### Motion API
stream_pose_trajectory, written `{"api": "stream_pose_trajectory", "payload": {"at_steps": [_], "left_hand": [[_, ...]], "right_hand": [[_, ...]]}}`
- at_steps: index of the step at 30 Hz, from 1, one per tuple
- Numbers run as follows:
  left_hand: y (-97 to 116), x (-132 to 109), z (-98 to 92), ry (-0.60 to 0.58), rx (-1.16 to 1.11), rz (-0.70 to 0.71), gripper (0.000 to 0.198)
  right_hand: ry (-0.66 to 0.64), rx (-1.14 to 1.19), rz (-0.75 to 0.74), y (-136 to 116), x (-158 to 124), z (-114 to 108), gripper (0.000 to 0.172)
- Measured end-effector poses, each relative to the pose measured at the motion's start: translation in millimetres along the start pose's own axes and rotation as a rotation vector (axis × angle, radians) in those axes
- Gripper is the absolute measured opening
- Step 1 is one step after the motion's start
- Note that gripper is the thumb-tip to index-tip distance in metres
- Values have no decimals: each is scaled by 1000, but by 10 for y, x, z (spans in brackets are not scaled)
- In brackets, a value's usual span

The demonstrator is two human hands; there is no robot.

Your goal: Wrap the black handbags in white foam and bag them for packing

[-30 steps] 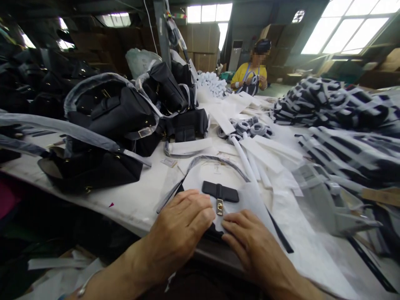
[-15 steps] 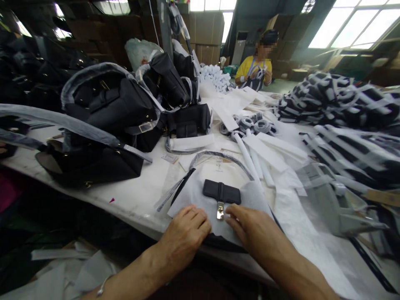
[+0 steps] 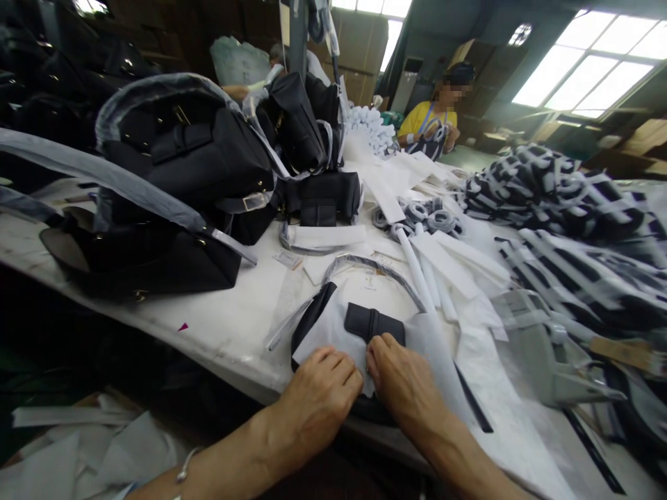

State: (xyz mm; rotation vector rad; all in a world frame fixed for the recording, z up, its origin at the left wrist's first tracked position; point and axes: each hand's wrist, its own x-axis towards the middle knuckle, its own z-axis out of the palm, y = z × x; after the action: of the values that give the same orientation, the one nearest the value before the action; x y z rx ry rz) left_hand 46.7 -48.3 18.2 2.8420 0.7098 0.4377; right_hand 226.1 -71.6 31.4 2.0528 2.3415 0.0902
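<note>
A black handbag (image 3: 311,319) lies before me at the table's front edge, its handle (image 3: 385,265) wrapped in clear plastic and arched away from me. A thin white wrapping sheet (image 3: 326,321) covers most of its front, with a black flap (image 3: 372,323) showing through the middle. My left hand (image 3: 323,385) is closed, its curled fingers gripping the sheet at the bag's near edge. Just below the flap, my right hand (image 3: 404,378) is closed with bent fingers over the spot of the metal clasp. The clasp and what the right fingertips pinch are hidden.
Black handbags (image 3: 208,163) with wrapped handles are heaped at the left. Rolled grey straps (image 3: 427,215) and white paper strips lie behind my bag. To the right stand a grey tape dispenser (image 3: 542,347) and piled straps (image 3: 547,187). A person in yellow (image 3: 430,121) works at the back.
My right hand has moved left and closed over the clasp, which was visible before. My left hand has shifted slightly right, still on the near edge. The camera view has moved a little.
</note>
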Motion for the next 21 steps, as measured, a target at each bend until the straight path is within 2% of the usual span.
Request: {"api": "stream_pose_trajectory", "payload": {"at_steps": [4,8,11,14,16,18,21], "left_hand": [[62,80,-195,-105,30,-17,7],[85,214,-449,-148,169,97,14],[-4,321,-443,-87,314,150,20],[-150,410,-326,-109,301,109,17],[-252,435,-275,-115,248,75,16],[-346,425,-250,-93,213,22,30],[-473,378,-173,-101,167,-104,52]], "right_hand": [[-26,141,-5,27,-41,49,19],[-175,354,8,155,14,-140,17],[-232,489,-23,249,33,-291,15],[-135,492,-44,295,-57,-319,19],[-36,409,-76,308,-164,-267,30],[15,332,-148,323,-266,-188,53],[1,273,-226,349,-335,-73,90]]}}
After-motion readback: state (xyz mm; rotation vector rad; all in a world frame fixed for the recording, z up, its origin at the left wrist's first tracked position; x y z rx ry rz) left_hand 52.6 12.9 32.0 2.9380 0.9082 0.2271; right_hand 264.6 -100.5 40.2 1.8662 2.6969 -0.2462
